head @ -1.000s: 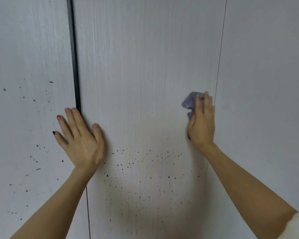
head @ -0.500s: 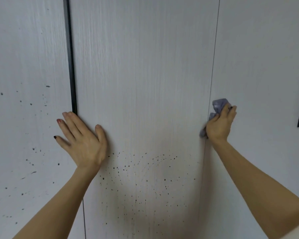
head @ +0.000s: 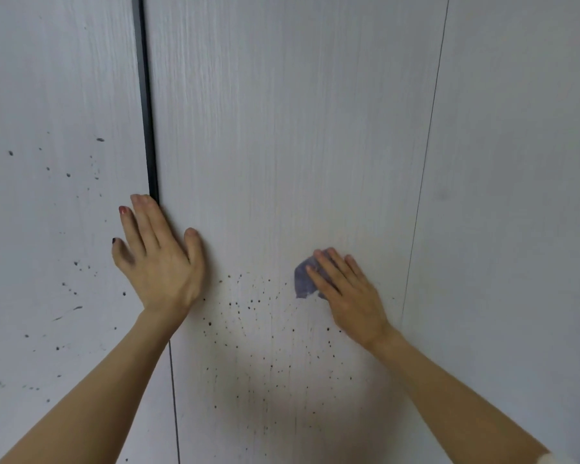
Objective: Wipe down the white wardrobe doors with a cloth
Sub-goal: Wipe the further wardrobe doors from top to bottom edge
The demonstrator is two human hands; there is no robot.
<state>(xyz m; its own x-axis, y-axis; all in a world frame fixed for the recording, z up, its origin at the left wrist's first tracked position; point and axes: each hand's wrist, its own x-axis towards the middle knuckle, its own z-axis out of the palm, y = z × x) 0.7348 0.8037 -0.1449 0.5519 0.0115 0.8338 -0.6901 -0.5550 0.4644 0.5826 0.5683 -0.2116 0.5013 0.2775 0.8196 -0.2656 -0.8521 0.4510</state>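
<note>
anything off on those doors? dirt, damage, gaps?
Dark specks spatter the middle door below both hands, more on the left door. The right hand presses the cloth at the spatter's upper edge. No damage shows.

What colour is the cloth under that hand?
The cloth is greyish purple, under the right hand in the head view.

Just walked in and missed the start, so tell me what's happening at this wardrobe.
A person is wiping the white wardrobe doors. The right hand presses a small purple-grey cloth flat against the middle door, at the upper edge of a spray of dark specks. The left hand rests open across the dark gap between the left door and the middle one. Specks remain on both doors.
</note>
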